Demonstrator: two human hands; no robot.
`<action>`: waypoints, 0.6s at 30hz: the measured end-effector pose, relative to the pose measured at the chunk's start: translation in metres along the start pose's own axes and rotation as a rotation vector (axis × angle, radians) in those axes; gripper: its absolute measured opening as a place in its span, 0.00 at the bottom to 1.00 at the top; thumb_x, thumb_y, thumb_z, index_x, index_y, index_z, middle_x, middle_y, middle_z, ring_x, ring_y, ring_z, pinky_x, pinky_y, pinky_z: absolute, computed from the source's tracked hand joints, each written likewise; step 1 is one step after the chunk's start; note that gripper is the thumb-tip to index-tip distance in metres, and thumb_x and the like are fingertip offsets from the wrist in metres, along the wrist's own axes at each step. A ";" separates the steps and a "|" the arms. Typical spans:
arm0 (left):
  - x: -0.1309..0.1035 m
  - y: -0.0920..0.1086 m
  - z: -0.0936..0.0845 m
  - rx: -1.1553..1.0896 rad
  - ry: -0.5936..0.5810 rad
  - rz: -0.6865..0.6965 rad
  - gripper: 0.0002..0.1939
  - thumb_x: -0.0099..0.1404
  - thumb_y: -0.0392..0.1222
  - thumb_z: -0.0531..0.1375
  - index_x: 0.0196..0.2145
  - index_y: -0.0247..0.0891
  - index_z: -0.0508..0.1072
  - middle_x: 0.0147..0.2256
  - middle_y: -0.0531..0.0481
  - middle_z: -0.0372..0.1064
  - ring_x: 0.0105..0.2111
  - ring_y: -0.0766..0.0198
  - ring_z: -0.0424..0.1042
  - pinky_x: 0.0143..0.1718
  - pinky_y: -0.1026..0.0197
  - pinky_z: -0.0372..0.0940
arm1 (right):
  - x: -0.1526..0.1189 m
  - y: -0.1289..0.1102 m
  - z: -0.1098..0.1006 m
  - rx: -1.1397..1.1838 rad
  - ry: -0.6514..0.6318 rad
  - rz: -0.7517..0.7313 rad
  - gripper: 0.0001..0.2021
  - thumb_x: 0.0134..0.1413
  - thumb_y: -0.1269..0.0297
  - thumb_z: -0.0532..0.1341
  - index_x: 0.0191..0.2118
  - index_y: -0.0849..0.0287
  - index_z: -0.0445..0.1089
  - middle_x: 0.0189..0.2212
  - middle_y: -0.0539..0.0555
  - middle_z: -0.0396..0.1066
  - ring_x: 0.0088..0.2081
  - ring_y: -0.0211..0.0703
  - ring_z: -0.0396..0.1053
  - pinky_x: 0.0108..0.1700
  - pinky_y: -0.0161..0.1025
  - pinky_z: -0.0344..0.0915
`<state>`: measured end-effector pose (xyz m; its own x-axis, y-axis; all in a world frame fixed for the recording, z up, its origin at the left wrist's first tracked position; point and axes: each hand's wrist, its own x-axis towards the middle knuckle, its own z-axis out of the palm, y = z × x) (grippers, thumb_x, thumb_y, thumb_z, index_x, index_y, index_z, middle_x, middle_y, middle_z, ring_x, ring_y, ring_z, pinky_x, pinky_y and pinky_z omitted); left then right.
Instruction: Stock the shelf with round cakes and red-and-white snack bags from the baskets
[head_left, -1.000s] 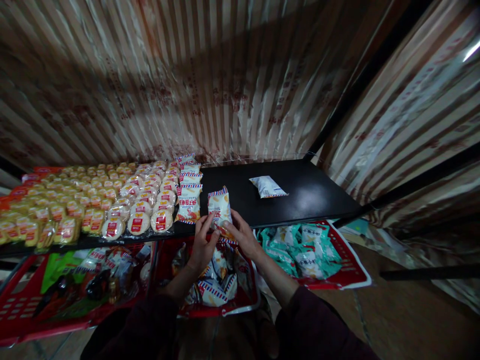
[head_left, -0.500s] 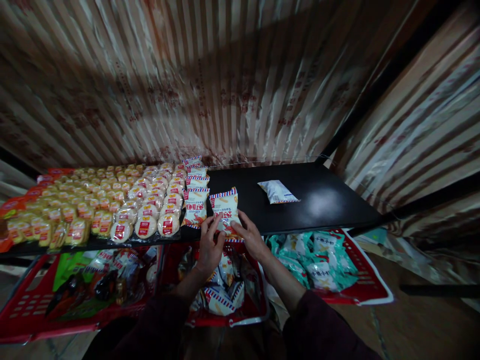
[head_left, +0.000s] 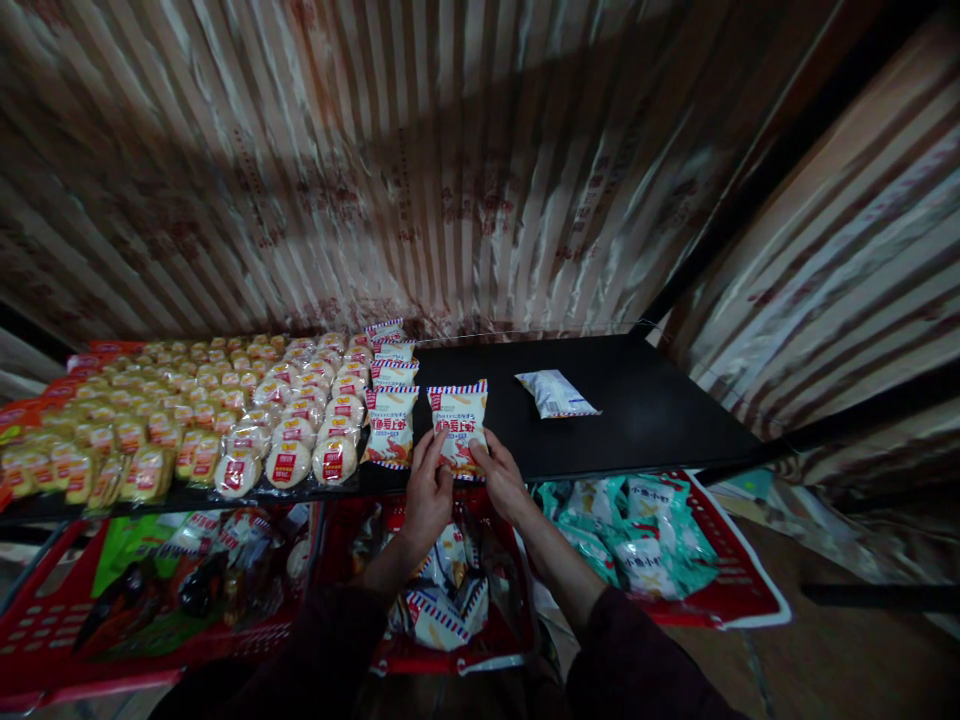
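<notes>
A white snack bag (head_left: 459, 405) with red print and striped ends lies at the front of the black shelf (head_left: 495, 378). My left hand (head_left: 431, 485) is closed on its lower left side, and my right hand (head_left: 502, 478) holds the lower right corner, thumb and fingers along the edge. The bag's lower part is partly behind my fingers. Just left of it, across a small gap, stands a column of matching snack bags (head_left: 390, 425). Farther right, a single pale bag (head_left: 556, 393) lies askew on the shelf, its back side up.
Rows of round wrapped crackers (head_left: 289, 462) and small yellow packaged cakes (head_left: 146, 472) fill the shelf's left side. Below hang red baskets: one with more snack bags (head_left: 439, 615), one with teal bags (head_left: 649, 550), one with mixed packets (head_left: 142, 540). Striped sheeting (head_left: 450, 180) rises behind.
The bag in my hands has been straightened from a slight tilt and sits a little farther right of the column. Both hands have shifted slightly right with it.
</notes>
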<state>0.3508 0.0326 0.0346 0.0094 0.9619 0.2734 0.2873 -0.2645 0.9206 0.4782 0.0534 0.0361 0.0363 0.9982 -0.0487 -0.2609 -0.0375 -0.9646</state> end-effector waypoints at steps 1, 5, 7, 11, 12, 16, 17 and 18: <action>0.002 0.000 0.000 0.004 -0.003 0.005 0.27 0.63 0.31 0.48 0.59 0.42 0.61 0.61 0.45 0.53 0.62 0.60 0.52 0.63 0.53 0.51 | 0.002 0.001 0.001 -0.001 0.007 -0.010 0.27 0.48 0.48 0.63 0.52 0.55 0.67 0.46 0.55 0.74 0.45 0.51 0.72 0.50 0.50 0.68; 0.007 -0.002 0.002 0.043 0.002 0.021 0.28 0.62 0.30 0.48 0.60 0.42 0.60 0.62 0.45 0.52 0.63 0.60 0.51 0.64 0.52 0.48 | 0.010 0.004 0.002 -0.034 0.056 -0.022 0.26 0.48 0.46 0.62 0.51 0.56 0.67 0.45 0.55 0.74 0.43 0.49 0.73 0.50 0.49 0.68; 0.008 -0.003 0.003 0.055 0.003 0.013 0.29 0.61 0.29 0.48 0.60 0.42 0.60 0.62 0.46 0.51 0.63 0.60 0.51 0.64 0.52 0.48 | 0.014 0.006 0.001 -0.056 0.089 -0.027 0.26 0.49 0.46 0.61 0.50 0.56 0.67 0.44 0.55 0.74 0.42 0.49 0.73 0.49 0.49 0.68; 0.012 -0.007 0.005 0.079 0.015 -0.015 0.29 0.61 0.28 0.47 0.59 0.41 0.61 0.63 0.46 0.50 0.63 0.60 0.51 0.64 0.52 0.48 | 0.021 0.011 0.000 -0.089 0.121 -0.039 0.24 0.49 0.45 0.60 0.48 0.56 0.68 0.42 0.55 0.75 0.40 0.48 0.73 0.47 0.48 0.69; 0.013 -0.007 0.005 0.087 0.019 -0.019 0.29 0.61 0.28 0.47 0.59 0.41 0.61 0.63 0.45 0.50 0.63 0.60 0.51 0.64 0.52 0.47 | 0.022 0.012 0.000 -0.101 0.124 -0.038 0.24 0.49 0.44 0.60 0.47 0.56 0.68 0.41 0.55 0.75 0.39 0.48 0.73 0.46 0.48 0.69; 0.019 -0.005 0.006 0.142 0.012 -0.047 0.30 0.59 0.28 0.49 0.59 0.40 0.61 0.62 0.44 0.52 0.62 0.58 0.52 0.64 0.52 0.48 | 0.029 0.013 -0.001 -0.152 0.129 -0.040 0.25 0.49 0.44 0.59 0.46 0.58 0.69 0.40 0.55 0.76 0.39 0.48 0.73 0.44 0.46 0.69; 0.021 -0.004 0.006 0.163 0.001 -0.060 0.30 0.59 0.28 0.49 0.60 0.39 0.61 0.62 0.44 0.52 0.62 0.58 0.52 0.64 0.52 0.49 | 0.031 0.014 -0.001 -0.166 0.131 -0.044 0.26 0.49 0.44 0.59 0.46 0.59 0.69 0.40 0.55 0.76 0.40 0.49 0.72 0.44 0.46 0.69; 0.023 -0.002 0.007 0.186 -0.011 -0.076 0.31 0.59 0.28 0.49 0.60 0.38 0.60 0.62 0.44 0.52 0.63 0.58 0.52 0.64 0.53 0.49 | 0.033 0.014 -0.002 -0.180 0.136 -0.050 0.26 0.48 0.44 0.59 0.46 0.60 0.69 0.40 0.56 0.76 0.40 0.49 0.72 0.45 0.46 0.69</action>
<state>0.3568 0.0561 0.0372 -0.0087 0.9796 0.2006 0.4594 -0.1742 0.8710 0.4772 0.0855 0.0203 0.1781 0.9837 -0.0229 -0.0793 -0.0088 -0.9968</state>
